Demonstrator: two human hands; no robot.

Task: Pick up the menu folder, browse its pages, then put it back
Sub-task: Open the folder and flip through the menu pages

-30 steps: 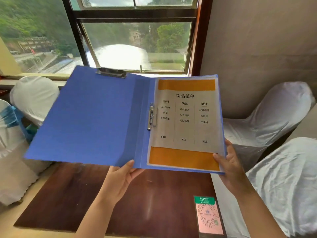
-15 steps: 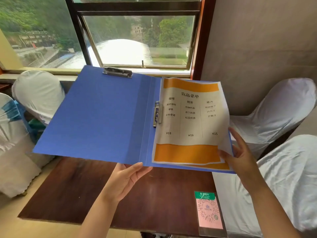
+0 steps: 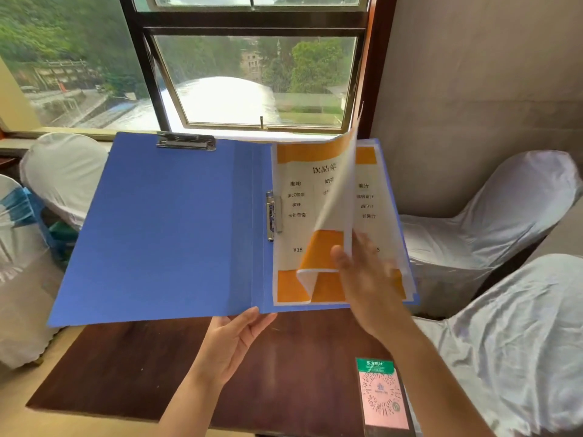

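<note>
The blue menu folder [image 3: 170,228] is held open above the dark wooden table [image 3: 132,367]. My left hand [image 3: 233,339] grips its bottom edge near the spine from underneath. On the right half lie white menu pages with orange bands. My right hand [image 3: 362,279] holds the top menu page [image 3: 337,212] by its lower right part, and the sheet stands lifted and curled toward the left. A second page with the same layout shows under it. A metal clip [image 3: 273,216] pins the pages at the spine.
A pink and green QR code stand [image 3: 381,395] rests on the table near my right forearm. White covered chairs stand at the right [image 3: 492,222] and at the left [image 3: 63,171]. The window [image 3: 252,77] is directly behind the folder.
My right hand has lifted the top page from its right edge and swept it leftward, so it now stands curled over the middle of the page stack. The left hand keeps its grip.
</note>
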